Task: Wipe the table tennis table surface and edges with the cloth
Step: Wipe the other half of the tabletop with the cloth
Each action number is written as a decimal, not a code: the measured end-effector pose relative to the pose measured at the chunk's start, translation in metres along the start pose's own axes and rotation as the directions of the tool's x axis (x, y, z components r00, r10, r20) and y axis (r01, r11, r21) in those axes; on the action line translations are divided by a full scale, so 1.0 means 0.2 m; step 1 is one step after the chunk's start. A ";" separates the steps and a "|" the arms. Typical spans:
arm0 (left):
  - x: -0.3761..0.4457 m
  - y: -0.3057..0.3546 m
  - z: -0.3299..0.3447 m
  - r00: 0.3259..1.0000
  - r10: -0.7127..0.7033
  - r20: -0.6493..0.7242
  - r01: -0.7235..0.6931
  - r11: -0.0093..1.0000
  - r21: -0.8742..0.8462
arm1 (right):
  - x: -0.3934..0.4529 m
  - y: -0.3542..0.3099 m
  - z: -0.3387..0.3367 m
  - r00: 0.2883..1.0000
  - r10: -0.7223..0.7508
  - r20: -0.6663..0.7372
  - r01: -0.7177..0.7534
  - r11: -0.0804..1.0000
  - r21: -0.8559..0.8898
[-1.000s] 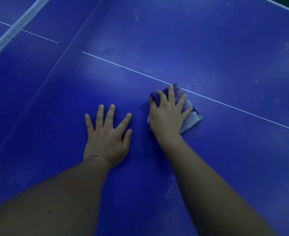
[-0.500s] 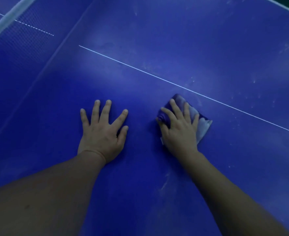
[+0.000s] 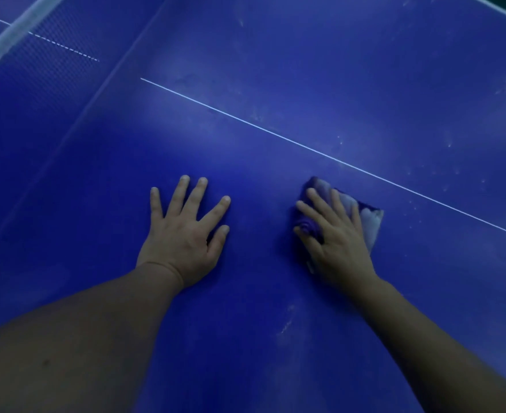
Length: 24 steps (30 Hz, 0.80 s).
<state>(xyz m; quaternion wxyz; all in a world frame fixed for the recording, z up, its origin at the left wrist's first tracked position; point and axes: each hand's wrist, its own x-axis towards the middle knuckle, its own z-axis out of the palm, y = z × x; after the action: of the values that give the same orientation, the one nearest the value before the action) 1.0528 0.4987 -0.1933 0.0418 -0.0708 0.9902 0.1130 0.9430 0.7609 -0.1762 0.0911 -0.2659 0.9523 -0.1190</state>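
Both hands lie on the table (image 3: 275,338): left hand (image 3: 183,231) splayed flat, right hand (image 3: 335,242) pressing cloth (image 3: 371,222) near net (image 3: 22,70).

Smooth blue table surface (image 3: 275,338), slightly glossy, with pale dusty smears and small white specks. Thin painted white line (image 3: 305,147), matt. Soft cloth (image 3: 371,225), purple and pale, textile with fluffy look. Fine woven mesh net (image 3: 46,55), white fabric band on top.
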 end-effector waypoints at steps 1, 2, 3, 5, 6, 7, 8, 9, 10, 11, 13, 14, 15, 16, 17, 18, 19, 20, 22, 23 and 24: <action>0.00 0.00 0.00 1.000 0.000 -0.006 0.000 1.000 -0.003 | 0.02 0.04 -0.02 0.998 0.069 -0.010 -0.069 0.998 0.010; 0.00 0.00 0.00 1.000 0.002 -0.012 -0.002 1.000 -0.004 | 0.07 0.07 -0.04 0.990 0.139 -0.025 -0.139 0.990 0.018; 0.00 0.00 0.00 1.000 0.006 -0.014 -0.006 1.000 -0.006 | 0.14 0.07 -0.05 0.979 0.196 -0.047 -0.195 0.980 0.025; 0.00 0.00 0.00 1.000 0.007 -0.013 -0.007 1.000 -0.009 | 0.32 0.01 -0.04 0.961 0.266 -0.076 -0.262 0.963 0.055; 0.00 0.00 0.00 1.000 0.004 -0.011 -0.004 1.000 -0.007 | 0.39 -0.04 -0.03 0.960 0.272 -0.069 -0.268 0.961 0.062; 0.00 0.00 0.00 1.000 0.001 -0.010 -0.001 1.000 -0.005 | 0.44 -0.09 -0.02 0.966 0.253 -0.056 -0.250 0.967 0.054; 0.00 0.00 -0.01 1.000 0.001 -0.010 -0.001 1.000 -0.005 | 0.44 -0.13 0.00 0.978 0.204 -0.046 -0.202 0.978 0.048; 0.00 0.00 -0.01 1.000 0.005 -0.009 -0.005 1.000 -0.006 | 0.40 -0.15 0.01 0.990 0.136 -0.036 -0.134 0.990 0.052; 0.00 0.00 -0.01 1.000 0.009 -0.010 -0.009 1.000 -0.007 | 0.32 -0.15 0.01 0.998 0.058 -0.020 -0.056 0.996 0.066; 0.00 0.00 -0.01 1.000 0.014 -0.014 -0.014 1.000 -0.007 | 0.22 -0.13 0.01 1.000 -0.020 0.001 0.019 0.996 0.086; -0.01 0.00 -0.01 0.999 0.048 -0.022 -0.049 0.999 -0.009 | 0.03 -0.02 -0.02 0.992 -0.119 0.044 0.114 0.987 0.115; -0.01 0.00 -0.01 0.997 0.080 -0.025 -0.080 0.997 -0.006 | -0.02 0.05 -0.03 0.994 -0.103 0.044 0.097 0.987 0.129; -0.01 0.00 -0.01 0.994 0.109 -0.029 -0.109 0.994 0.000 | -0.02 0.12 -0.05 0.999 -0.032 0.027 0.027 0.987 0.156; -0.01 0.00 -0.01 0.991 0.133 -0.032 -0.133 0.991 0.003 | 0.01 0.16 -0.07 0.997 0.071 0.005 -0.071 0.982 0.174; -0.01 0.00 -0.01 0.988 0.149 -0.036 -0.149 0.989 0.002 | 0.07 0.18 -0.07 0.986 0.164 -0.015 -0.159 0.974 0.158; -0.01 0.00 0.00 0.986 0.158 -0.043 -0.159 0.987 -0.001 | 0.15 0.18 -0.07 0.976 0.215 -0.031 -0.210 0.972 0.108; -0.01 0.00 0.00 0.985 0.163 -0.050 -0.163 0.987 -0.005 | 0.22 0.16 -0.07 0.972 0.231 -0.039 -0.228 0.972 0.058; -0.01 0.00 0.00 0.985 0.164 -0.056 -0.165 0.986 -0.009 | 0.28 0.12 -0.07 0.972 0.230 -0.043 -0.229 0.973 0.033; -0.01 0.00 0.00 0.985 0.159 -0.061 -0.161 0.987 -0.025 | 0.32 0.03 -0.06 0.979 0.198 -0.046 -0.196 0.980 0.034; -0.01 0.00 0.00 0.986 0.153 -0.060 -0.155 0.987 -0.033 | 0.28 -0.01 -0.04 0.987 0.155 -0.043 -0.154 0.987 0.045; -0.01 -0.01 0.00 0.987 0.147 -0.057 -0.149 0.988 -0.040 | 0.21 -0.06 -0.02 0.995 0.098 -0.033 -0.096 0.993 0.062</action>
<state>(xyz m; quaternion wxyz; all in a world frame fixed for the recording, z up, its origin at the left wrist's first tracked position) 1.0546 0.4978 -0.1929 0.0049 -0.0009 0.9908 0.1354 0.9129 0.7302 -0.1737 0.0877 -0.2143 0.9615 -0.1479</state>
